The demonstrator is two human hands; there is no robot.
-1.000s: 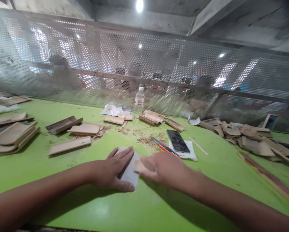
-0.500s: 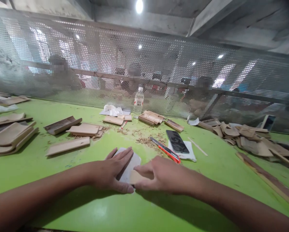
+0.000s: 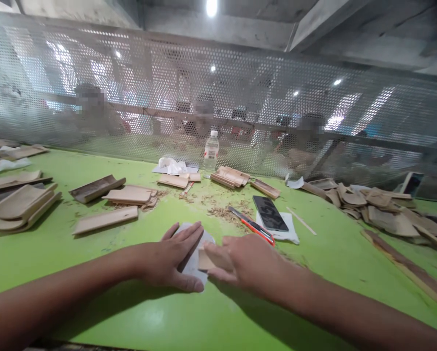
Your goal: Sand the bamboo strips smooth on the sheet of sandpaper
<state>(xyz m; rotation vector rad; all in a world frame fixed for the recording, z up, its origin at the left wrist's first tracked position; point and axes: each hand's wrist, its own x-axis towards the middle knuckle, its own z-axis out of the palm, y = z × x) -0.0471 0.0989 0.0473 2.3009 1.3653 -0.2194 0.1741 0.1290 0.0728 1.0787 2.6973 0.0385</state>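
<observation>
My left hand (image 3: 170,261) lies flat with its fingers stretched over a whitish sheet (image 3: 194,264) on the green table, pressing it down. Whether the sheet is paper or sandpaper I cannot tell. My right hand (image 3: 242,261) is closed on a small pale bamboo piece (image 3: 204,261), held between thumb and fingers with its end against the sheet. Much of the piece is hidden by the hand. Beyond my right hand lie an orange utility knife (image 3: 255,226) and a dark phone (image 3: 271,213) on a white tissue (image 3: 293,233).
Curved bamboo pieces lie at left (image 3: 106,220) and beyond in a stack (image 3: 231,176). A bamboo pile (image 3: 382,207) and a long strip (image 3: 404,265) are at right. A water bottle (image 3: 211,152) stands before the perforated metal screen (image 3: 160,97). Wood shavings (image 3: 223,212) litter the middle.
My right hand has moved slightly away from me along the sheet with the bamboo piece. My left hand stays in place on the sheet.
</observation>
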